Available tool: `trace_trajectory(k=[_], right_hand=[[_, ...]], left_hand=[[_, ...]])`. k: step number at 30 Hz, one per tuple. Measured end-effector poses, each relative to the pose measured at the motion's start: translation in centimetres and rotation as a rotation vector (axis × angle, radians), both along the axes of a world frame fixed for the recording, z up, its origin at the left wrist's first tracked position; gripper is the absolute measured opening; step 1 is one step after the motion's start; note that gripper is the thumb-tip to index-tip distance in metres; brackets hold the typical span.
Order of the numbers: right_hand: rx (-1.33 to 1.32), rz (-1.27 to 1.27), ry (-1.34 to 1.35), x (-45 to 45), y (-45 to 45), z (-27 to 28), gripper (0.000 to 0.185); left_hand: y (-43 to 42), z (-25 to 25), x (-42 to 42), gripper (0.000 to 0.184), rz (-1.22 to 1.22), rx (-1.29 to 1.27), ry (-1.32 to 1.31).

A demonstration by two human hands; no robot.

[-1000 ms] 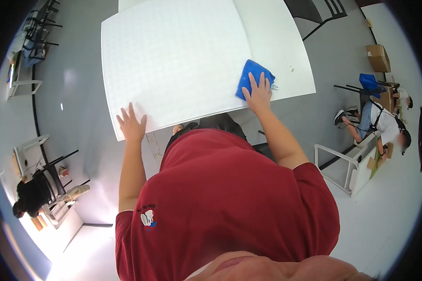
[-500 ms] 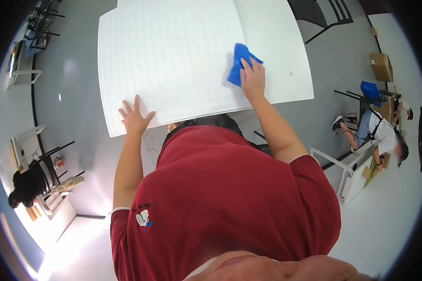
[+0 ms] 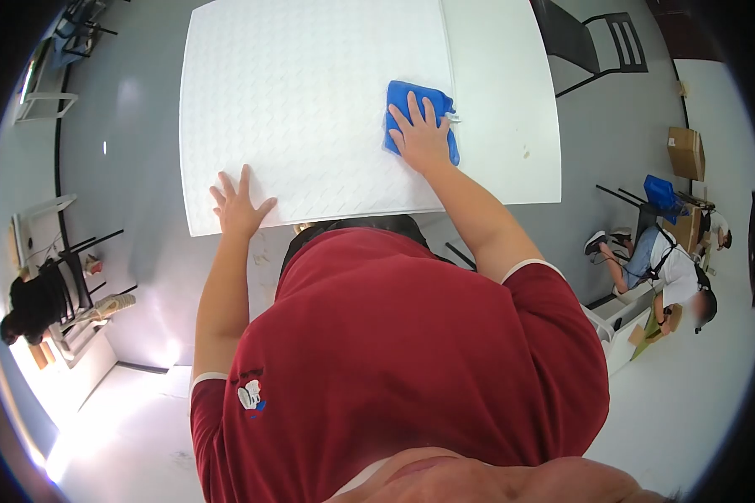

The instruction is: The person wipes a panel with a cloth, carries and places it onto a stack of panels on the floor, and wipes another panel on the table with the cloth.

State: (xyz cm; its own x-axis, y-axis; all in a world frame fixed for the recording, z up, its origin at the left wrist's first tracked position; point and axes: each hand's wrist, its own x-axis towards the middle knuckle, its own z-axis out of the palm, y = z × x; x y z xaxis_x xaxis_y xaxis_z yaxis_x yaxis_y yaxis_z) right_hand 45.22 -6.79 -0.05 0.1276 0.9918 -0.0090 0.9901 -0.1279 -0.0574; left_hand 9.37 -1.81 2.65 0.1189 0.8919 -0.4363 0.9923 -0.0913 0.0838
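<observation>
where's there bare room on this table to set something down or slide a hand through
The textured white sheet is bare between the left hand and the right hand, and beyond both. The white tabletop right of the sheet is bare too, bar a small mark. It's crowded near the sheet's right edge, where the right hand rests on the blue cloth.

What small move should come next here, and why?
I'd probably slide the blue cloth leftward across the white mat. The right hand lies over it with fingers spread, near the mat's right edge, and the mat's surface stretches off to the left. The left hand rests near the close left corner, seemingly well placed to steady it.
</observation>
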Motion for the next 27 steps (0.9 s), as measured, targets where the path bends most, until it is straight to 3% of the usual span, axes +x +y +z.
trace_trajectory(k=[7, 10, 14, 20, 23, 27], right_hand=[[0.287, 0.043, 0.291, 2.9, 3.1, -2.3, 0.048], [0.3, -0.018, 0.056, 2.7, 5.2, -0.1, 0.052], [0.028, -0.071, -0.046, 2.4, 6.2, 0.0, 0.054], [0.098, -0.048, -0.084, 2.9, 6.6, -1.7, 0.046], [0.129, -0.04, -0.031, 3.3, 7.2, -2.3, 0.042], [0.246, 0.012, 0.237, 4.2, 9.3, -2.5, 0.041]], left_hand=[[-0.1, 0.3, 0.0, 0.092, 0.005, 0.0, 0.006], [-0.2, 0.4, 0.1, 0.091, 0.009, 0.007, 0.002], [-0.1, 0.4, 0.4, 0.091, 0.012, 0.032, -0.011], [-0.3, 0.8, 0.5, 0.09, 0.018, 0.025, -0.012], [-0.1, 1.1, 0.4, 0.09, 0.029, 0.004, -0.009], [-0.2, 1.0, 0.4, 0.089, 0.033, 0.028, -0.032]])
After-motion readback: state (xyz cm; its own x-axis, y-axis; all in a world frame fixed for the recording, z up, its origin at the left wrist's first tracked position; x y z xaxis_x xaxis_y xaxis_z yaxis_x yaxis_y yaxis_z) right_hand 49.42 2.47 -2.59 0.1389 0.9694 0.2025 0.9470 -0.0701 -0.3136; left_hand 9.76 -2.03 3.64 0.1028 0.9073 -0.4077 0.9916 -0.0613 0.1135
